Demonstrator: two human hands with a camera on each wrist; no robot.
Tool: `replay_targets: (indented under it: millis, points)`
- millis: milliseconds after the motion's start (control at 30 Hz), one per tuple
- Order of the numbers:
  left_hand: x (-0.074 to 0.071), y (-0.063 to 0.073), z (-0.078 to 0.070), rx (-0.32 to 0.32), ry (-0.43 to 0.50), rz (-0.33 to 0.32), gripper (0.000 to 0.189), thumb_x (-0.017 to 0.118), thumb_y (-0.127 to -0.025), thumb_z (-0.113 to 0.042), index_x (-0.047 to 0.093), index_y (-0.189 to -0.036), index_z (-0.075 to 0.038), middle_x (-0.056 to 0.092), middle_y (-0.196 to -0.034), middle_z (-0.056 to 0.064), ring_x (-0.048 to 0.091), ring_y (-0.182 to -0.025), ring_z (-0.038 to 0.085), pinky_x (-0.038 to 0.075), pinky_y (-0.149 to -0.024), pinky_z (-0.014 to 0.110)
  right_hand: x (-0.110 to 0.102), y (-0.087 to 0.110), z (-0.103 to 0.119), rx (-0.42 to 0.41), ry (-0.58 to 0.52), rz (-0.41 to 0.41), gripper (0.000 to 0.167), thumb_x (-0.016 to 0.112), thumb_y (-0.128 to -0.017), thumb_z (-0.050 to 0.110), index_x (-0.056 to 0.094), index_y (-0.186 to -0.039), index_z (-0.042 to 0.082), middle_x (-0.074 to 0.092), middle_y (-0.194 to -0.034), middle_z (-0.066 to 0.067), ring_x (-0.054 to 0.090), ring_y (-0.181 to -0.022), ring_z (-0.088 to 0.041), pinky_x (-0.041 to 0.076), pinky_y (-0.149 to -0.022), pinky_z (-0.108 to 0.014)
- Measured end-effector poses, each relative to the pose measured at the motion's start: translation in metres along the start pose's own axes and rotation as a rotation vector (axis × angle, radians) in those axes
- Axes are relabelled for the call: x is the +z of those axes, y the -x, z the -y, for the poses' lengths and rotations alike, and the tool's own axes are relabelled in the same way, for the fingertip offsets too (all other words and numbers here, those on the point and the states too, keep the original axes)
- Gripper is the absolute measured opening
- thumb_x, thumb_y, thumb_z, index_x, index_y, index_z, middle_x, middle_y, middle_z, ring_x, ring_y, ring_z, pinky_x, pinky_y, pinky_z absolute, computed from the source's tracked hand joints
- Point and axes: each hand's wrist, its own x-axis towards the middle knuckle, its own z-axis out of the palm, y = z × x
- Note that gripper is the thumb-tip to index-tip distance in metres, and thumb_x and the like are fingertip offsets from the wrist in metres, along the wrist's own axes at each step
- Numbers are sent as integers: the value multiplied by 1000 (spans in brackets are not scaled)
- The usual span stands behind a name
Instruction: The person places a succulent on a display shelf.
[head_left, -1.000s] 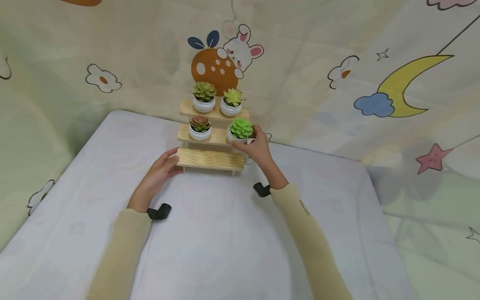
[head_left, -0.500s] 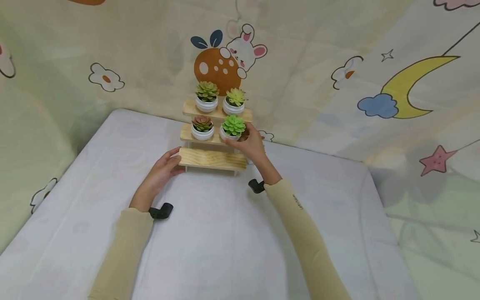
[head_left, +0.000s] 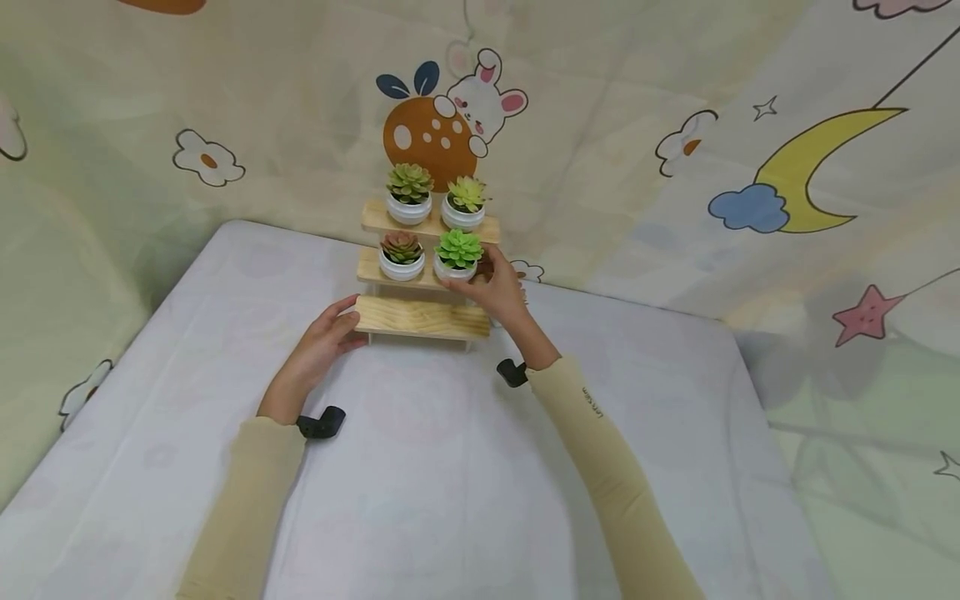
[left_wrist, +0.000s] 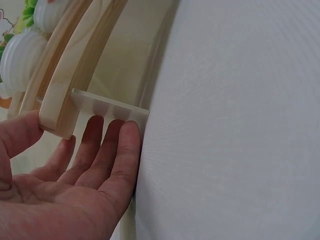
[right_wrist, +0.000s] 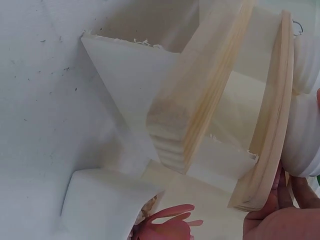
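Observation:
A three-tier wooden shelf stand is set against the back wall. My left hand grips the left end of its lowest board; in the left wrist view the thumb lies at the board's corner and the fingertips reach the white support panel beneath. On the middle tier, my right hand holds a bright green succulent in a white pot by the pot's right side. A reddish succulent is left of it. Two more potted succulents, one darker green and one yellow-green, stand on the top tier.
By the stand's right end, the right wrist view shows another white pot with a pink-red plant. The table has a white cloth. A patterned fabric wall rises right behind the stand.
The right hand has moved the bright green succulent left along the middle tier, closer to the reddish one. The left hand has stayed at the lowest board.

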Motion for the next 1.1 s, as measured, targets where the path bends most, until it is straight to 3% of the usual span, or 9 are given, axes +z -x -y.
replay_targets:
  millis: [167, 300, 500, 600, 733, 867, 1100]
  points:
    - [1, 0, 1, -10, -1, -2, 61, 42, -106, -28, 16, -156, -6, 34, -145, 20, 53, -105, 2, 47, -97, 26, -2, 1, -4, -20, -32, 37, 69, 82, -79, 12, 46, -137, 0, 56, -123, -17, 55, -105, -25, 46, -89, -31]
    - [-1, 1, 1, -18, -8, 1, 61, 42, -106, -29, 15, -156, -6, 33, -147, 20, 51, -107, 4, 48, -97, 25, -9, 4, -11, -67, -94, 50, 72, 80, -80, 6, 41, -139, 0, 51, -124, -18, 54, -107, -29, 43, -85, -30]
    - [-5, 3, -2, -7, -38, 7, 61, 40, -106, -30, 13, -156, -6, 34, -145, 20, 52, -106, 3, 47, -96, 24, -27, 8, -30, -122, -181, -53, 65, 75, -84, 3, 41, -139, -4, 47, -129, -27, 47, -111, -38, 42, -87, -48]
    - [-6, 5, -3, -7, -32, 5, 61, 40, -106, -29, 14, -156, -6, 36, -143, 17, 53, -105, 2, 47, -98, 26, -35, 11, -41, -59, -162, -133, 66, 75, -84, 7, 40, -139, -5, 42, -135, -27, 40, -117, -38, 37, -91, -51]
    - [-5, 5, -3, -12, -26, 4, 61, 41, -106, -30, 14, -156, -7, 37, -142, 15, 54, -104, 2, 46, -100, 27, -39, 16, -53, 113, -92, -179, 74, 78, -82, 17, 38, -141, -1, 34, -142, -20, 35, -125, -35, 38, -97, -47]
    - [-4, 5, -3, -13, -28, 5, 61, 41, -106, -31, 14, -156, -7, 39, -140, 13, 54, -104, 1, 46, -100, 27, -36, 22, -65, 247, 9, -125, 81, 82, -78, 21, 37, -142, 2, 34, -141, -18, 36, -122, -31, 42, -96, -42]
    - [1, 1, -1, -5, -22, 13, 61, 41, -106, -28, 14, -156, -5, 42, -135, 12, 56, -101, 0, 48, -97, 25, -33, 24, -83, 311, 41, -44, 84, 82, -77, 15, 34, -144, -3, 41, -142, -22, 41, -128, -34, 38, -107, -45]
